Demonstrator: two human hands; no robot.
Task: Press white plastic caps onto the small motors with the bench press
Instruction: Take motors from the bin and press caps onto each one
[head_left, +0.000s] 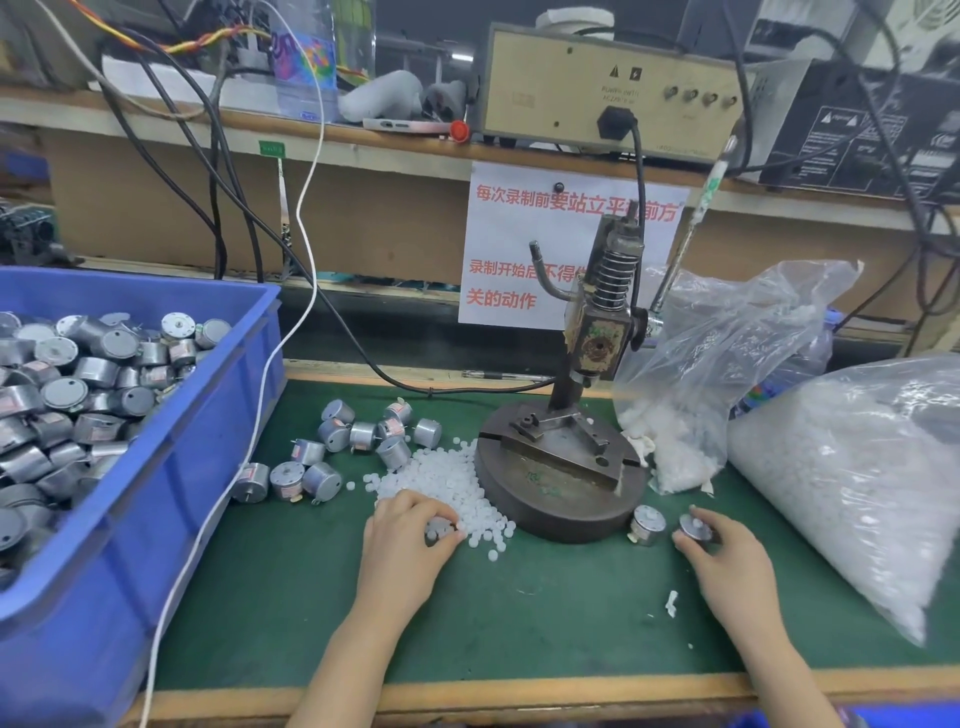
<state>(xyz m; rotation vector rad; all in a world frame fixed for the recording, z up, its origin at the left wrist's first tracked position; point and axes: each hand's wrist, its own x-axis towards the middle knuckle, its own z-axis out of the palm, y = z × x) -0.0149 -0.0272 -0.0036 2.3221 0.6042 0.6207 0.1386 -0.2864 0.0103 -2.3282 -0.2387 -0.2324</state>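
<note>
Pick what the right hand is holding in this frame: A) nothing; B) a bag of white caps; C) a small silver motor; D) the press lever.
C: the right hand curls its fingers round a small silver motor on the green mat, right of the press base.

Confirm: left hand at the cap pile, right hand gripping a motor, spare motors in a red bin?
Not red: the head view shows a blue bin. Rest holds: left hand at the cap pile, right hand gripping a motor.
</note>
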